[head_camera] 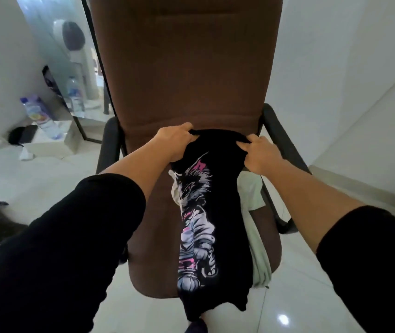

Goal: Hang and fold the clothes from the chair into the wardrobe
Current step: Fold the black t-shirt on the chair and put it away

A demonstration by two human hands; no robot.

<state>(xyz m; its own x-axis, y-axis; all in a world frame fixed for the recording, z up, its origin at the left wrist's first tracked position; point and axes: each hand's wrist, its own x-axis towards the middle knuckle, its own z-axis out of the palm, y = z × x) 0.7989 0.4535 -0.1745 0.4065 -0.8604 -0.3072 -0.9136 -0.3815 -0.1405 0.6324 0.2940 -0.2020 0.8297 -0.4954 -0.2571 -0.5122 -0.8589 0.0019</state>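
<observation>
A black T-shirt (225, 188) with a grey, white and pink cat print hangs lengthwise over the seat of a brown office chair (187, 68). My left hand (175, 143) grips its top edge on the left. My right hand (261, 152) grips the same edge on the right. The shirt's lower end drapes past the seat's front edge toward the floor. A pale green garment (256, 207) lies on the seat under the shirt, showing mostly to its right. The wardrobe is not in view.
The chair has black armrests (285, 145) on both sides. A standing mirror (76, 56) leans left of the chair. Plastic water bottles (40, 116) and a dark object sit on a low white ledge at left. Glossy white floor tiles (299, 296) surround the chair; white wall at right.
</observation>
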